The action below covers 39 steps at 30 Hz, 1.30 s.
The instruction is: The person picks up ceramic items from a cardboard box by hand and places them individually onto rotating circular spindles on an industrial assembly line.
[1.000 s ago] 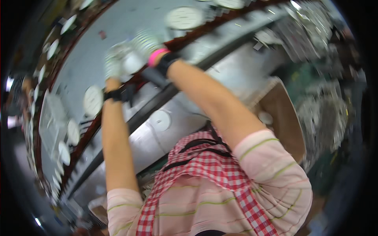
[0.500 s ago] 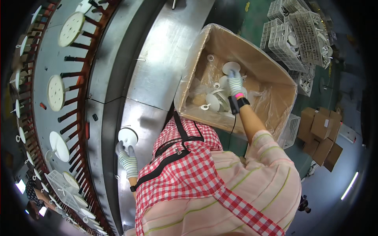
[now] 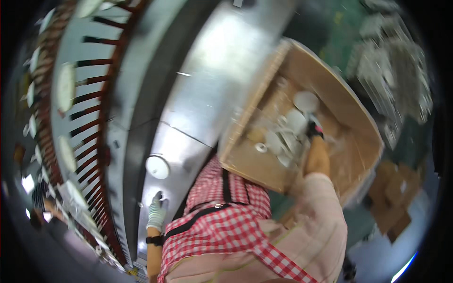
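Note:
On the steel worktop, a round white disc with a small central knob lies flat. Just nearer to me, apart from the disc, my left hand in a striped, grey-tipped glove has its fingers stretched out and holds nothing. My right hand reaches deep into a cardboard box with a clear plastic liner. It is beside a heap of white discs, some with ring-shaped tabs. Another white disc lies just beyond it. Motion smears its fingers, so their grip does not show.
Left of the steel worktop runs a curved conveyor with dark pegs and white discs standing along it. Pale plastic crates are stacked at the far right, with brown cartons nearer. Another person is at the far left.
My left hand has drawn back from the white disc on the worktop, leaving it lying there. My right hand stays inside the box, lower among the discs. The whole view has shifted and blurred.

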Motion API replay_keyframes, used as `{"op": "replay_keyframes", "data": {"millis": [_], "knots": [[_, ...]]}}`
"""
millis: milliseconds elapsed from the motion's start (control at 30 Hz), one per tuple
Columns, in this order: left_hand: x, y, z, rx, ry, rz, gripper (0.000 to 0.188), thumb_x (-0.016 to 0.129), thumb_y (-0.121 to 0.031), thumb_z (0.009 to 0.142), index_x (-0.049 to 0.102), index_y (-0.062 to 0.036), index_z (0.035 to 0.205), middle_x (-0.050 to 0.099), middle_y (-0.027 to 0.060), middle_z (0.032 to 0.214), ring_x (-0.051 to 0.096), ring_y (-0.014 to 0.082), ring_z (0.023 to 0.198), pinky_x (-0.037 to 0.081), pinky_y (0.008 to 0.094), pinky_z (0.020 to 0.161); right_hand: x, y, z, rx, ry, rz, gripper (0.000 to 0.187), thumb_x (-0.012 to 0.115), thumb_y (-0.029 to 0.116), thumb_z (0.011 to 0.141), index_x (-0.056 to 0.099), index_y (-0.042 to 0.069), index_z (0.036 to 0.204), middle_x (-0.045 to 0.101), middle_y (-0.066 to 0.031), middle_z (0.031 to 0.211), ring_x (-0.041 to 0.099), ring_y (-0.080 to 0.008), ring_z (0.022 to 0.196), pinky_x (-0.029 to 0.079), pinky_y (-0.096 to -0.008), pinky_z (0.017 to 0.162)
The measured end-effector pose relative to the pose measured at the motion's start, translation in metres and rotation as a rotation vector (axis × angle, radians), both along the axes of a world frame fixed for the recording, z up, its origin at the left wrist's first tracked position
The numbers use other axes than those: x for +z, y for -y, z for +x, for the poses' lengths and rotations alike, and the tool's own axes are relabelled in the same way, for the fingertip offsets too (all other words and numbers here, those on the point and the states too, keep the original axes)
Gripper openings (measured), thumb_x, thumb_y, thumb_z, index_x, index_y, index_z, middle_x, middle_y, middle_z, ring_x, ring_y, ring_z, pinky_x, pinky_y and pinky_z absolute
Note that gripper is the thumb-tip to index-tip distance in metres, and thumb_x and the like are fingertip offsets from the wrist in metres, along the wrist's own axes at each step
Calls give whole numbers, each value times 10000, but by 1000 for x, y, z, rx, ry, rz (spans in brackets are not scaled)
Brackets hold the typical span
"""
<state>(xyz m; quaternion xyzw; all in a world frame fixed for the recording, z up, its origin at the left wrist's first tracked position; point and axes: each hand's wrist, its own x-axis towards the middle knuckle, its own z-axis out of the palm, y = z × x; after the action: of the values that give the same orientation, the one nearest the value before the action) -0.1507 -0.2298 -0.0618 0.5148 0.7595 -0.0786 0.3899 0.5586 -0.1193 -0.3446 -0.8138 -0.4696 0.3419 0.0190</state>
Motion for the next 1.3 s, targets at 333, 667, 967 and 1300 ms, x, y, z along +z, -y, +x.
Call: {"op": "replay_keyframes", "data": {"millis": [333, 667, 967, 1300], "knots": [[-39, -19, 32, 79, 81, 37, 447, 539, -298, 869, 491, -54, 1240, 614, 202, 1124, 582, 345, 1058, 460, 400, 897, 135, 38, -62, -340, 409, 715, 279, 511, 228, 899, 578, 3, 1050, 591, -186, 1008, 568, -293, 935, 460, -397, 818], [34, -173, 73, -119, 561, 626, 298, 518, -229, 916, 589, -22, 1119, 659, 150, 982, 633, 268, 927, 480, 345, 829, 381, -245, -375, 665, -523, 1466, 238, 570, 42, 858, 625, 9, 1087, 484, -163, 1283, 467, -300, 1189, 396, -384, 988], [120, -346, 77, 80, 305, 1088, 597, 412, -518, 914, 504, -36, 1253, 609, 204, 1131, 566, 336, 1060, 425, 374, 923, 389, -362, -478, 923, -344, 1163, 200, 596, 148, 854, 618, 31, 1015, 634, -175, 880, 608, -325, 793, 486, -363, 744], [116, -398, 41, -19, -223, 714, 654, 434, -542, 870, 569, 20, 1174, 581, 248, 1164, 533, 385, 1129, 394, 423, 989, 358, -318, -507, 676, -623, 1084, 242, 530, 231, 849, 651, 46, 945, 638, -210, 955, 601, -340, 929, 483, -416, 779]]}}
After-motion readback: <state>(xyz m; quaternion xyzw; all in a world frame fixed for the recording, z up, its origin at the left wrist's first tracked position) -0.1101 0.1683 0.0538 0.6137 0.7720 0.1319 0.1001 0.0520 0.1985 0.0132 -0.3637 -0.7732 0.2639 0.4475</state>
